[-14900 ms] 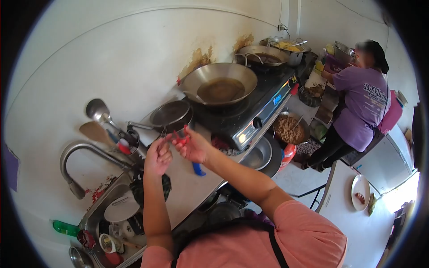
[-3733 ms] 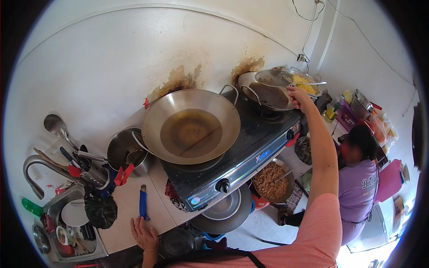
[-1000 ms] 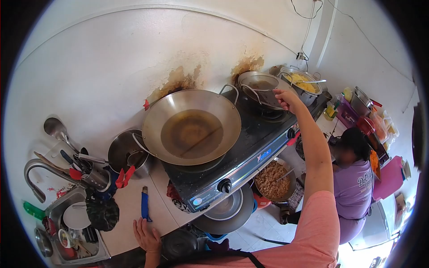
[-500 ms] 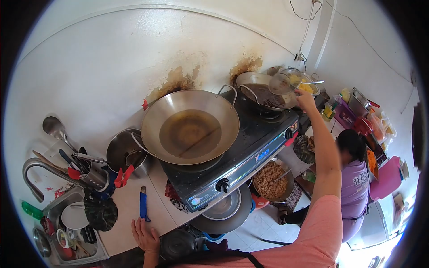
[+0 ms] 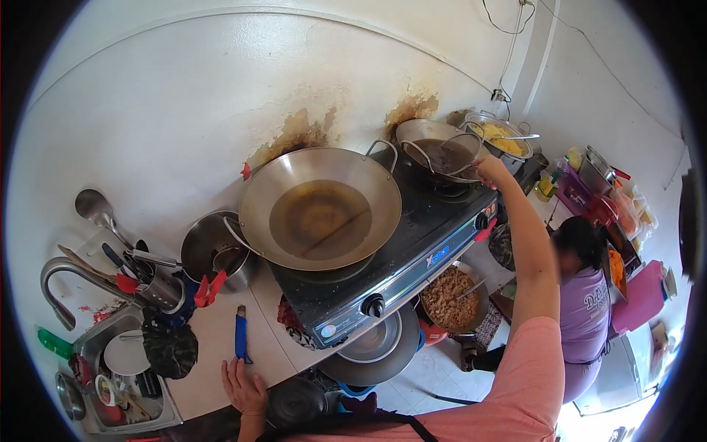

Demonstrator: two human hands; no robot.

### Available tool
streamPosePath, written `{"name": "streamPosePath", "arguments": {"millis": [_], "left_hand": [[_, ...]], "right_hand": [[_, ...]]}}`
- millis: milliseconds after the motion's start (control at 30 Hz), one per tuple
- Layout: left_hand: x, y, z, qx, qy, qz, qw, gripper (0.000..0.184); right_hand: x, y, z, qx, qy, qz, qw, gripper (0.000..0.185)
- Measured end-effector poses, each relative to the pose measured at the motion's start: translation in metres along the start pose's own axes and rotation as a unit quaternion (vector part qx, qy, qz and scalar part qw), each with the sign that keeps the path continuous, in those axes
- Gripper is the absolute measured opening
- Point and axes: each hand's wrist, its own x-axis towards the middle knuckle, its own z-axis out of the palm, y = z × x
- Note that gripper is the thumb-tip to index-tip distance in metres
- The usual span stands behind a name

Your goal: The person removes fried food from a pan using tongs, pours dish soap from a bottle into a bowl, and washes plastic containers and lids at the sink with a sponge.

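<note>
My right hand (image 5: 492,173) is closed around the handle of a round mesh strainer, at the rim of the smaller wok (image 5: 412,132). The strainer's head is low in that wok and hard to make out against the dark oil (image 5: 445,153). On the counter's front edge rests my left hand (image 5: 244,390), fingers spread and holding nothing. Just beyond its fingertips lies a narrow blue object with a brown end (image 5: 241,340). A large wok (image 5: 276,177) with shallow oil sits on the left burner of the gas stove (image 5: 405,250).
Behind the smaller wok stands a basin of yellow food (image 5: 501,136). A pot (image 5: 210,247), a utensil holder (image 5: 163,291) and a sink (image 5: 173,412) are at left. Below the stove is a pan of minced food (image 5: 451,295). A co-worker in purple (image 5: 585,324) is at right.
My right hand has lowered the strainer from above the smaller wok's far right rim down into the wok. My left hand stays on the counter. The view has shifted slightly.
</note>
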Motion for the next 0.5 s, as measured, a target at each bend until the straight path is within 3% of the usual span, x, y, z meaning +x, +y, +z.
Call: {"name": "streamPosePath", "arguments": {"millis": [133,500], "left_hand": [[-0.002,-0.003,0.003,-0.001,0.005,0.002,1.000,0.041],[-0.001,-0.001,0.000,0.006,-0.002,-0.001,1.000,0.041]], "right_hand": [[0.011,-0.015,0.011,0.156,-0.090,0.045,0.983,0.045],[0.007,-0.040,0.022,0.351,-0.078,0.046,0.932,0.032]]}}
